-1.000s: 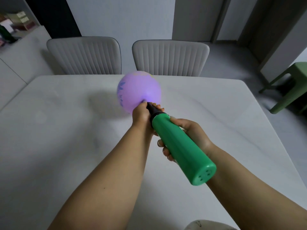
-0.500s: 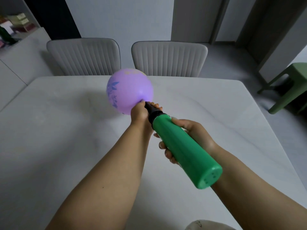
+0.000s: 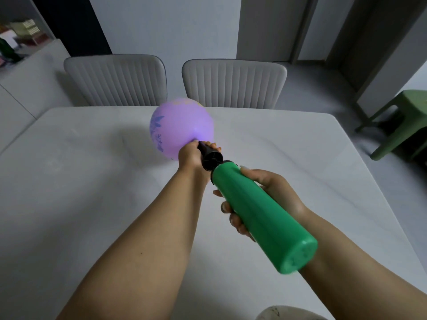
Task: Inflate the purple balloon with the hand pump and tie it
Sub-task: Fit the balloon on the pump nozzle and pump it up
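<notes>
Purple balloon [image 3: 181,128] (part-inflated) sat on the black nozzle [image 3: 209,155], held above the white table [image 3: 69,181] near its far edge. Left hand [image 3: 190,157] pinched the neck there; right hand [image 3: 270,192] gripped the green pump [image 3: 261,215]. Two chairs [image 3: 233,84] stood behind.

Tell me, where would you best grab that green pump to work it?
Probably around the middle of the green pump barrel, from its right side, as the right hand does: the barrel is a round sleeve the fingers wrap. The left hand pinches the purple balloon at the black nozzle.
</notes>
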Demonstrator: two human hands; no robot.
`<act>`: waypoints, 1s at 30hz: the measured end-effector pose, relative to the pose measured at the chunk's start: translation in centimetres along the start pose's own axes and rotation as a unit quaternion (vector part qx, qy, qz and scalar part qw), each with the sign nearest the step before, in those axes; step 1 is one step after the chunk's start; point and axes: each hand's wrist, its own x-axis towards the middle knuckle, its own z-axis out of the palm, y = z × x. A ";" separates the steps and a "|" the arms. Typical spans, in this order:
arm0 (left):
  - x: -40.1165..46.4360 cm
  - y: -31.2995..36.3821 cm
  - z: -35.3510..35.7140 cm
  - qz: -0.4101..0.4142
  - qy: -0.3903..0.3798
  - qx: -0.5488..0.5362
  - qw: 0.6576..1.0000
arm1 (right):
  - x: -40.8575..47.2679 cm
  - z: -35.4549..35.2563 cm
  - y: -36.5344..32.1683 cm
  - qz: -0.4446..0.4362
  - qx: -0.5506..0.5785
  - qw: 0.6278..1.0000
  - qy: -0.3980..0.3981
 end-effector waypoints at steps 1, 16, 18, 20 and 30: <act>-0.1 -0.3 0.1 -0.003 0.000 0.005 1.000 | 0.7 0.1 -0.4 -0.006 -0.002 1.000 0.008; -0.4 -0.5 0.6 -0.008 -0.010 0.021 1.000 | 0.1 -0.3 0.2 -0.017 0.002 1.000 -0.003; -0.7 -1.1 0.8 -0.014 -0.019 0.043 0.999 | 1.1 -0.2 -0.5 -0.029 0.002 1.000 0.013; -0.8 -1.2 0.6 -0.011 -0.022 0.059 0.998 | 1.7 -0.1 -0.8 -0.034 0.006 0.999 0.016; -0.1 0.1 -0.3 0.009 0.006 0.008 1.000 | -1.4 -1.1 1.4 0.007 0.013 1.000 -0.026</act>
